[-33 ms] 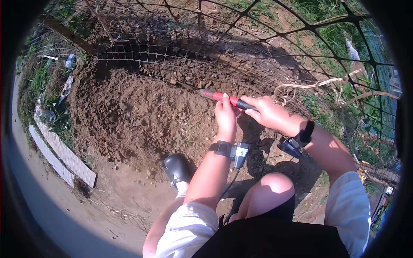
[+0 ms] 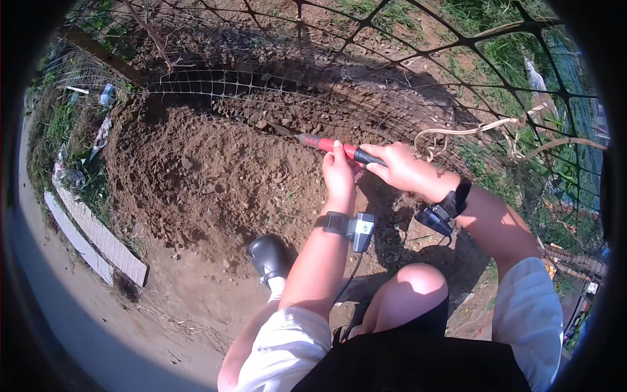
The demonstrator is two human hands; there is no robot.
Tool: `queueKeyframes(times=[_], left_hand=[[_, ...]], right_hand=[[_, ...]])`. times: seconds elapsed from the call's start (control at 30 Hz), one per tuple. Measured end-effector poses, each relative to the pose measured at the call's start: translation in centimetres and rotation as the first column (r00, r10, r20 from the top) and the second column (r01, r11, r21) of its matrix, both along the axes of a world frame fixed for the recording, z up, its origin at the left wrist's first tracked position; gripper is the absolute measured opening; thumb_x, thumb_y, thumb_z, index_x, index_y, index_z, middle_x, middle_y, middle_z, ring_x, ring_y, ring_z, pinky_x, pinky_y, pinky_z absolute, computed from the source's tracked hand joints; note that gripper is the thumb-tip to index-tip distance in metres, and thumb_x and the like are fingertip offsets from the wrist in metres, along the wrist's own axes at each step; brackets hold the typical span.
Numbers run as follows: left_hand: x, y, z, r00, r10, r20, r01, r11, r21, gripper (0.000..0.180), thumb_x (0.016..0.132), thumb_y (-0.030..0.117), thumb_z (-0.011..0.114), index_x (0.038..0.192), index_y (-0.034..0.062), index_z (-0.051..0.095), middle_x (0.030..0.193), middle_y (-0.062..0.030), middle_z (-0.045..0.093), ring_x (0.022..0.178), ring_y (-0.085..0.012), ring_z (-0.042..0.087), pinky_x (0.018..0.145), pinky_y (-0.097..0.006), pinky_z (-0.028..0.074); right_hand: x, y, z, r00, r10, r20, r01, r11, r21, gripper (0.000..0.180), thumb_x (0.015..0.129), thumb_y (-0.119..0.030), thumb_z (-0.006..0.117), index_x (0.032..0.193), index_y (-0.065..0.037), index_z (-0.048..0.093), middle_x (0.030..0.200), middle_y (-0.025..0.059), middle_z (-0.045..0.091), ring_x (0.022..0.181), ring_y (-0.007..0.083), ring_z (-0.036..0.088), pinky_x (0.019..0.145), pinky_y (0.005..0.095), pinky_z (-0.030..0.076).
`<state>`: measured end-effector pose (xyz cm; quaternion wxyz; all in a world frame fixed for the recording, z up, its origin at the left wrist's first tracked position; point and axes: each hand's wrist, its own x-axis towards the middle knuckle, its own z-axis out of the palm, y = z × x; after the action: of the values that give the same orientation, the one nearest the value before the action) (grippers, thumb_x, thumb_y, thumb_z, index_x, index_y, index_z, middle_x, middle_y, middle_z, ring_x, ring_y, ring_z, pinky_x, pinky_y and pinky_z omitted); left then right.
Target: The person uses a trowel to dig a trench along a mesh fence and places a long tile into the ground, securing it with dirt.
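Note:
Both my hands are closed round the red and black handle of a hand trowel. My left hand wraps the red front part, thumb along the top. Behind it, my right hand grips the black rear end. The narrow dark metal blade points to the far left and lies at the loose brown soil, beside small stones; its tip is partly hidden there. A black strap with a small dark device sits on each of my wrists.
Black mesh netting runs along the far side and right, with a dry twisted vine on it. Pale boards lie at the left by a paved path. My black shoe rests at the soil's near edge.
My hands and the trowel have shifted slightly left, with the right hand moving a little farther away. Slightly more of the blade shows. Both hands keep their grip.

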<state>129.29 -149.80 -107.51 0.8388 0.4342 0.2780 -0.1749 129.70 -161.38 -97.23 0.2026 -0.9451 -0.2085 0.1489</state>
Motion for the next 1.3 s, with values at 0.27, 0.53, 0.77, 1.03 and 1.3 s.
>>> queueKeyframes(times=[0.27, 0.53, 0.77, 1.03, 1.3], left_hand=[[2.7, 0.4, 1.0, 0.999, 0.003, 0.049, -0.006, 0.998, 0.064, 0.033, 0.092, 0.033, 0.04, 0.088, 0.0005, 0.046, 0.075, -0.0069, 0.055, 0.06, -0.0133, 0.056, 0.054, -0.025, 0.05], [5.6, 4.5, -4.0, 0.986, 0.162, 0.037, -0.166, 0.96, 0.223, 0.023, 0.091, 0.021, 0.041, 0.104, 0.0016, 0.044, 0.085, -0.0075, 0.053, 0.07, -0.0143, 0.055, 0.057, -0.025, 0.046], [6.9, 5.3, -6.9, 0.985, -0.124, -0.117, 0.161, 0.906, 0.391, 0.038, 0.088, 0.023, 0.046, 0.115, -0.0025, 0.037, 0.103, -0.0198, 0.053, 0.088, -0.0264, 0.057, 0.074, -0.035, 0.047], [0.3, -5.0, -6.3, 0.957, -0.272, -0.096, 0.288, 0.887, 0.36, 0.063, 0.088, 0.024, 0.045, 0.128, -0.0094, 0.009, 0.105, -0.0275, 0.052, 0.094, -0.0341, 0.056, 0.08, -0.037, 0.044], [-8.5, -13.3, -6.4, 0.972, -0.22, 0.079, 0.213, 0.973, 0.091, 0.066, 0.088, 0.024, 0.046, 0.131, -0.0067, 0.006, 0.093, -0.0253, 0.057, 0.083, -0.0333, 0.059, 0.072, -0.037, 0.045]], right_hand=[[3.0, -0.1, 0.6, 0.917, -0.186, -0.354, 0.209, 0.978, 0.028, 0.035, 0.079, -0.017, 0.056, 0.112, -0.008, 0.055, 0.087, 0.0173, 0.062, 0.078, 0.0275, 0.062, 0.069, 0.0344, 0.047], [7.2, 6.2, -5.4, 0.908, -0.13, -0.398, 0.199, 0.971, 0.136, 0.035, 0.082, -0.025, 0.05, 0.114, -0.011, 0.054, 0.096, 0.0166, 0.061, 0.088, 0.0304, 0.059, 0.078, 0.0362, 0.045], [7.0, 5.9, -6.9, 0.769, -0.21, -0.604, 0.388, 0.904, 0.18, 0.027, 0.083, -0.026, 0.046, 0.101, -0.009, 0.058, 0.075, 0.0129, 0.063, 0.065, 0.0219, 0.06, 0.059, 0.0345, 0.045], [0.6, -3.1, -3.6, 0.912, -0.126, -0.391, 0.274, 0.896, 0.35, 0.033, 0.083, -0.022, 0.048, 0.111, -0.007, 0.056, 0.093, 0.0144, 0.063, 0.082, 0.0246, 0.061, 0.072, 0.0322, 0.046], [-6.9, -8.0, -0.2, 0.839, -0.376, -0.393, 0.359, 0.926, -0.121, 0.037, 0.082, -0.018, 0.052, 0.115, -0.001, 0.051, 0.108, 0.0204, 0.057, 0.103, 0.0278, 0.055, 0.085, 0.0313, 0.043]])
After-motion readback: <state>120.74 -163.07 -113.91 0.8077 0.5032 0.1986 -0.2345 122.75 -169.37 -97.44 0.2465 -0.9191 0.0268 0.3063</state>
